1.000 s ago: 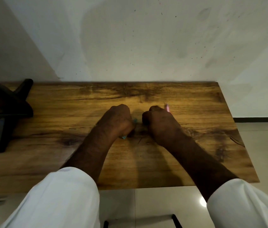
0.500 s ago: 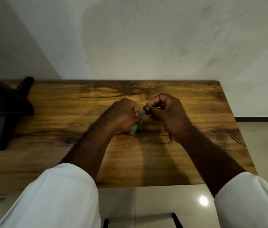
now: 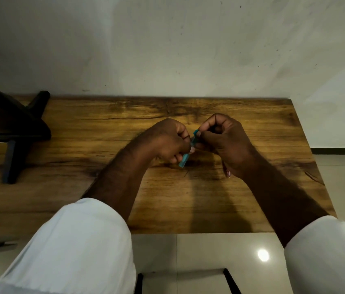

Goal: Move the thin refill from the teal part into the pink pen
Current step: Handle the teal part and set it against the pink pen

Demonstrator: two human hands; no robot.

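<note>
Dim, warm light from above throws arm shadows on the table point(image 3: 220, 209), a glare spot point(image 3: 263, 255) shines on the floor, and the edges bow.

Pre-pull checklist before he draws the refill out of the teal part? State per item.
1. Left hand holds teal part: ok.
2. Right hand fingers at the part's upper end: ok.
3. Refill itself visible: cannot tell, hidden by fingers.
4. Pink pen within reach: ok, an end peeks out under the right hand.
5. Pink pen opened to take refill: cannot tell.
6. Table below the hands to catch drops: ok.
</note>
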